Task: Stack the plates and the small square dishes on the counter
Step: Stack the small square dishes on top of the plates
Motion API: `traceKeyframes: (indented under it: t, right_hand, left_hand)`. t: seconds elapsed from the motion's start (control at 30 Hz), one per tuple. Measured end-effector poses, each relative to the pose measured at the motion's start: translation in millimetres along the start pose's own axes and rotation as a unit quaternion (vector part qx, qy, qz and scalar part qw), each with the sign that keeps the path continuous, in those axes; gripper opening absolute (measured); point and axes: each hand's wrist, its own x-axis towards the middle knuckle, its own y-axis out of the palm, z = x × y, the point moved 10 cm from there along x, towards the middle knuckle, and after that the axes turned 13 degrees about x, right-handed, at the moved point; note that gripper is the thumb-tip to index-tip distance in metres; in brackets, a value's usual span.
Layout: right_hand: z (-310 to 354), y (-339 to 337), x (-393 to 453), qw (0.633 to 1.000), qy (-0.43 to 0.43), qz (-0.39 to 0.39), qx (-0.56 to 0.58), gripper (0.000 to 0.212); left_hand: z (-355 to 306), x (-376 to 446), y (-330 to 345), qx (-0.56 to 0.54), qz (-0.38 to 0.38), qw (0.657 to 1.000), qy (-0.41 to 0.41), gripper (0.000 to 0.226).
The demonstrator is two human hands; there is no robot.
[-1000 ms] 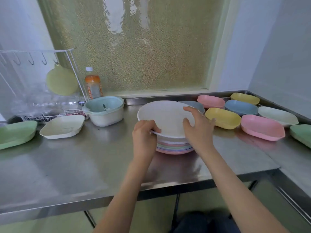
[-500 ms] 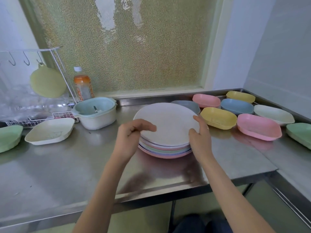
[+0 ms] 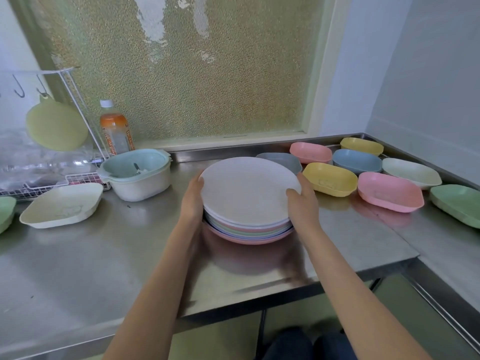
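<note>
A stack of round plates, white on top over pastel ones, stands mid-counter. My left hand presses flat against the stack's left side; my right hand clasps its right side, thumb on the top plate's rim. Small square dishes lie to the right: yellow, pink, pink, blue, yellow, cream, green. A grey dish peeks from behind the stack. On the left are a cream dish and a green dish.
The steel counter ends at a front edge near me. A white bowl with a pale blue strainer sits left of the stack. Behind it stand an orange-labelled bottle and a wire rack with a green round board.
The white plate went down onto the stack. My left hand moved from the plate's near rim to the stack's left side; my right hand slid to its right side.
</note>
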Motion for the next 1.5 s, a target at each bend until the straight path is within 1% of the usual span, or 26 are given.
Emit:
traceKeyframes:
  t: [0.13,0.23,0.33,0.4,0.47,0.6,0.73,0.83,0.93,1.0,1.07,1.13,1.17,1.2,1.27,1.3,1.37,1.4,1.43,1.5]
  right_hand:
    - [-1.6,0.3,-1.2,1.000,0.006,-0.015,0.012,0.057]
    - [-7.9,1.0,-1.0,0.998,0.026,-0.030,0.041,0.053]
    - [-31.2,-4.8,3.0,0.991,0.049,-0.036,0.117,0.047]
    - [-39.1,-2.2,0.6,0.985,0.051,-0.024,0.164,0.045]
    - [-41.7,-0.1,0.5,0.979,0.051,-0.035,0.196,0.041]
    - [-44.8,1.6,4.3,0.977,0.058,-0.060,0.194,0.034]
    - [-46.5,10.9,4.9,0.974,0.065,-0.059,0.207,0.033]
    - [-43.7,22.6,0.5,0.969,0.058,-0.059,0.231,0.033]
    - [-42.5,28.4,-3.7,0.972,0.055,-0.052,0.221,0.032]
    - [-38.3,27.9,-1.2,0.982,0.042,-0.025,0.184,0.030]
    - [-27.1,16.7,8.3,0.992,0.007,-0.013,0.121,0.032]
    - [-12.1,-14.0,26.4,0.997,-0.040,-0.061,0.028,0.036]
    - [-5.8,-31.9,39.8,0.993,-0.068,-0.087,-0.042,0.038]
    - [-2.2,-47.1,54.3,0.982,-0.090,-0.102,-0.130,0.042]
    - [-11.7,-64.6,81.6,0.943,-0.091,-0.087,-0.309,0.047]
    - [-20.8,-67.3,91.2,0.916,-0.087,-0.067,-0.385,0.044]
    - [-29.8,-67.1,95.9,0.866,-0.100,-0.043,-0.488,0.028]
    - [-29.1,-66.2,94.2,0.852,-0.119,-0.044,-0.508,0.023]
    - [-26.9,-66.3,91.5,0.850,-0.136,-0.049,-0.507,0.022]
    - [-20.5,-67.7,85.5,0.876,-0.150,-0.060,-0.453,0.024]
  left_hand:
    - [4.8,2.2,-2.0,-0.019,-0.023,0.999,-0.020,0.030]
    - [6.1,1.5,0.4,-0.038,-0.015,0.999,-0.012,0.032]
    - [9.8,3.1,3.6,-0.043,0.014,0.999,0.001,0.037]
    - [14.9,6.6,3.0,-0.057,0.001,0.998,0.003,0.043]
    - [6.8,3.2,2.4,-0.063,-0.016,0.998,0.027,0.042]
    - [2.6,2.4,0.0,-0.062,-0.029,0.996,0.053,0.036]
    - [1.8,0.8,-16.5,-0.050,-0.073,0.995,0.043,0.038]
    - [6.5,3.6,-28.7,-0.054,-0.084,0.994,0.037,0.039]
    - [12.9,6.1,-38.0,-0.057,-0.101,0.993,0.020,0.036]
    - [12.9,6.4,-38.3,-0.035,-0.105,0.993,0.028,0.035]
    - [12.6,6.3,-42.5,0.001,-0.128,0.991,0.035,0.033]
    - [16.3,5.7,-46.9,-0.018,-0.146,0.989,0.008,0.030]
    - [18.3,6.1,-47.0,-0.035,-0.145,0.989,-0.005,0.028]
    - [20.8,7.1,-46.6,-0.048,-0.140,0.989,-0.013,0.028]
    - [23.9,8.1,-46.7,-0.053,-0.142,0.988,-0.024,0.026]
    - [26.1,9.1,-47.7,-0.054,-0.149,0.987,-0.028,0.024]
    - [27.8,10.0,-48.0,-0.054,-0.158,0.986,-0.025,0.029]
    - [27.7,10.5,-48.2,-0.057,-0.162,0.985,-0.022,0.033]
    - [27.8,10.6,-48.5,-0.059,-0.165,0.984,-0.021,0.034]
    - [29.7,10.6,-47.8,-0.060,-0.161,0.985,-0.029,0.032]
